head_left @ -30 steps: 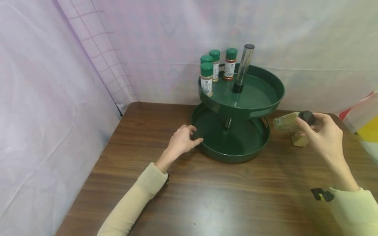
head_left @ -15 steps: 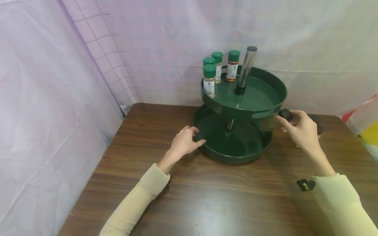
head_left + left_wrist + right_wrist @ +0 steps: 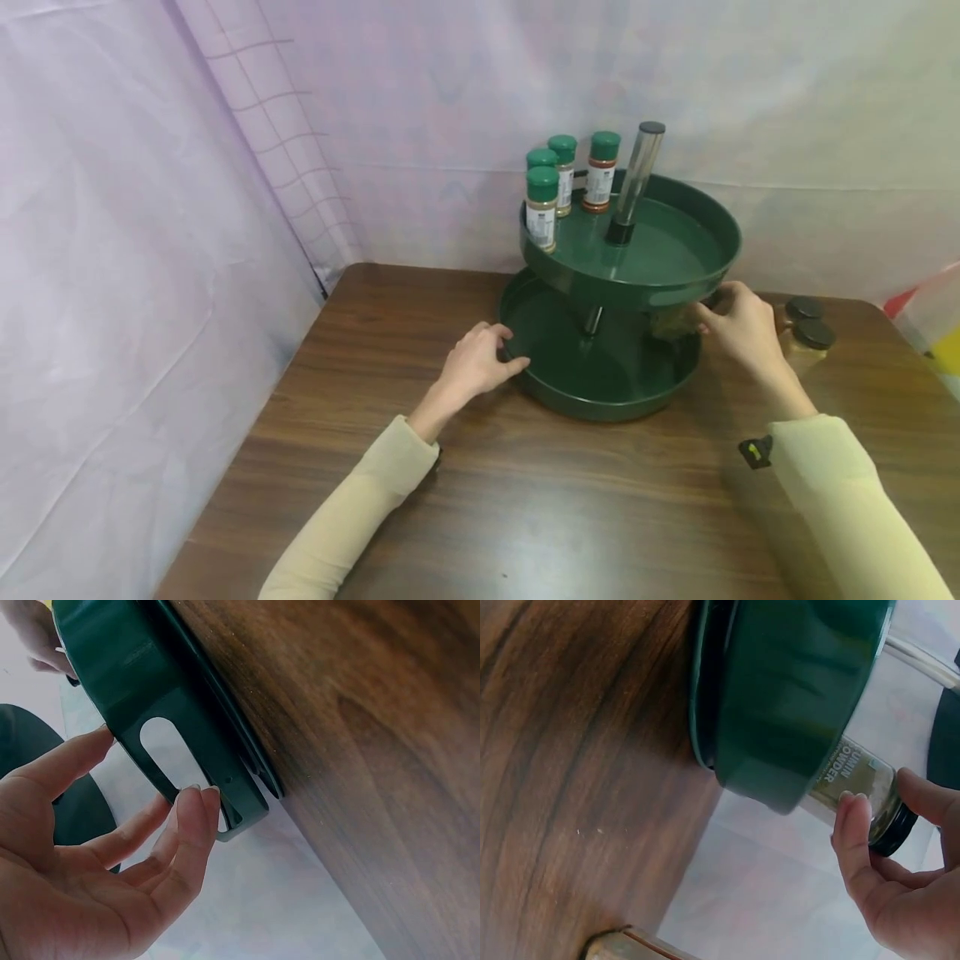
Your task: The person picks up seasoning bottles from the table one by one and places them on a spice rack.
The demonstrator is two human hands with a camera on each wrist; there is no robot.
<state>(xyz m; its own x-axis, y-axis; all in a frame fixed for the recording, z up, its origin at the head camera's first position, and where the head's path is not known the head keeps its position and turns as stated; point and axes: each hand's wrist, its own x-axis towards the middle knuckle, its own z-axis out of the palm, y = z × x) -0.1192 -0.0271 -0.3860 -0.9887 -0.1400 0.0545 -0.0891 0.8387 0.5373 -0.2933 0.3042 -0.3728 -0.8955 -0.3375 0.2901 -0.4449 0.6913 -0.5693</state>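
A green two-tier turntable (image 3: 600, 410) stands on the table, its upper tray (image 3: 592, 289) carried on a metal post. My left hand (image 3: 474, 364) holds the left rim of the lower tray; in the left wrist view its fingertips are at the handle slot and the thumb is on the rim. My right hand (image 3: 746, 327) pinches a spice jar (image 3: 855, 776) near its black lid (image 3: 894, 831). Its label reads cumin powder. The jar reaches over the right side of the lower tray, under the upper one. Whether its base touches the tray is hidden.
Several green-capped spice bottles (image 3: 542, 212) stand at the left and back of the upper tray. Two black-lidded jars (image 3: 810, 342) stand on the wooden table (image 3: 525, 508) right of my right hand. A pale curtain (image 3: 435, 108) hangs behind.
My right hand has carried the jar leftward from the table's right side to between the two trays. The two jars behind it have come into view. My left hand stays on the rim.
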